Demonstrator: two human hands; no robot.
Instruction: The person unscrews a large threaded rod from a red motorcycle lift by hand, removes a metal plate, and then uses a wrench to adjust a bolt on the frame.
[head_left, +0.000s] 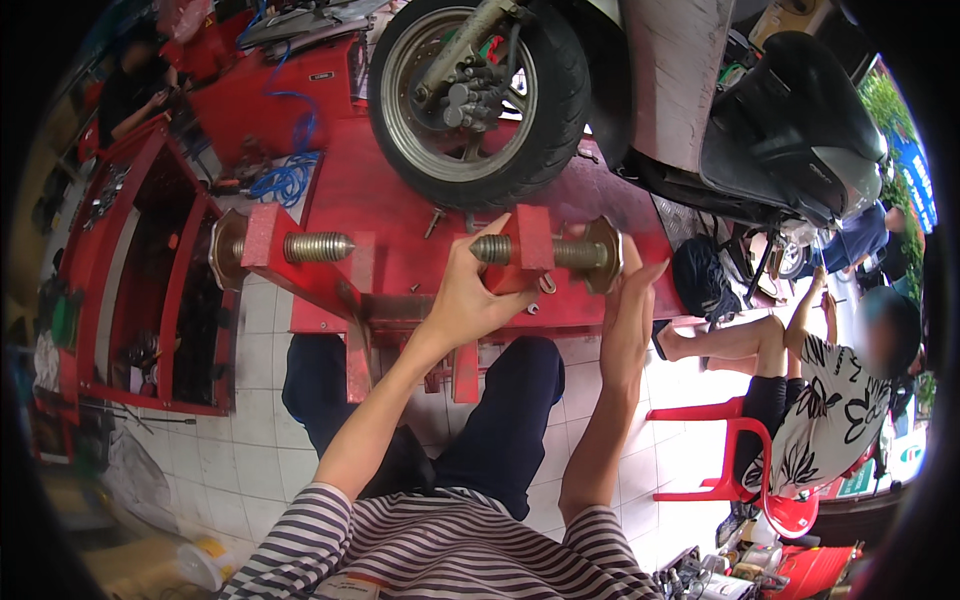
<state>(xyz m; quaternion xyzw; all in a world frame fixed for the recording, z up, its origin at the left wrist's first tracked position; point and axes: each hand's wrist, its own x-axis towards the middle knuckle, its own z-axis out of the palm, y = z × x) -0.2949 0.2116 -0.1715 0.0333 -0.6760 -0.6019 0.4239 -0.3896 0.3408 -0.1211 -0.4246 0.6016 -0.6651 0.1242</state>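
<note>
A red wheel clamp stands in front of me, with two threaded screws pointing toward each other. The left screw (318, 247) passes through a red upright and has a round metal disc (228, 250) at its outer end. My left hand (472, 295) is closed around the right red upright (532, 245), below the pointed tip of the right screw (490, 248). At that screw's outer end, my right hand (628, 310) has its fingers about the rim of a round metal handwheel (604, 257), some of them fairly straight. Beyond the clamp rests a scooter's front wheel (480, 110).
The scooter (780, 130) stands on a red lift platform (345, 190) holding a bolt (434, 222) and small parts. Left are a red cabinet (150, 290) and a blue hose (285, 180). A person sits on a red chair (745, 430) at right; another person (130, 90) is far left.
</note>
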